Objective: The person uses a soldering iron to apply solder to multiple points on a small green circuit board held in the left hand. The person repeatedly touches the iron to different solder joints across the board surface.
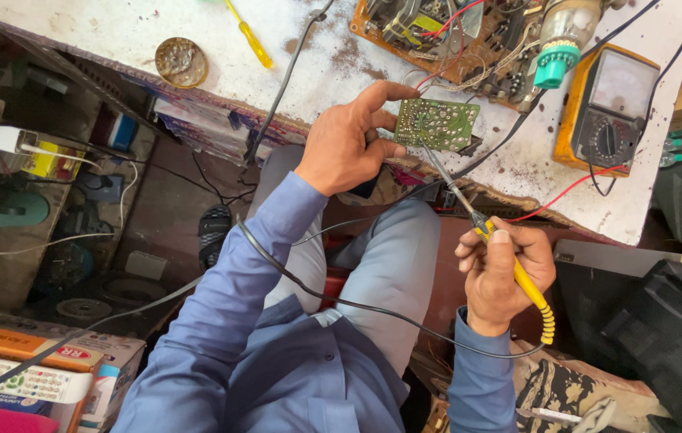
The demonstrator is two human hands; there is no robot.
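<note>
The right hand (501,273) grips a yellow soldering iron (509,261), tip up on a small green circuit board (437,124). The left hand (349,144) pinches that board at the workbench's (317,72) near edge. Farther back sits a meter (609,108).

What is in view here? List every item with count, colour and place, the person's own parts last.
small circuit board: one, green, held at the bench edge
soldering iron: one, yellow handle, tip at the green board
large circuit board: one, brown, top of the bench
multimeter: one, yellow case, right side of the bench
screwdriver: one, yellow, top of the bench
round tin: one, brownish, left of the screwdriver
workbench: one, stained white, across the top
cardboard boxes: a few, orange and white, bottom left
left hand: holds the small circuit board
right hand: grips the soldering iron
</note>
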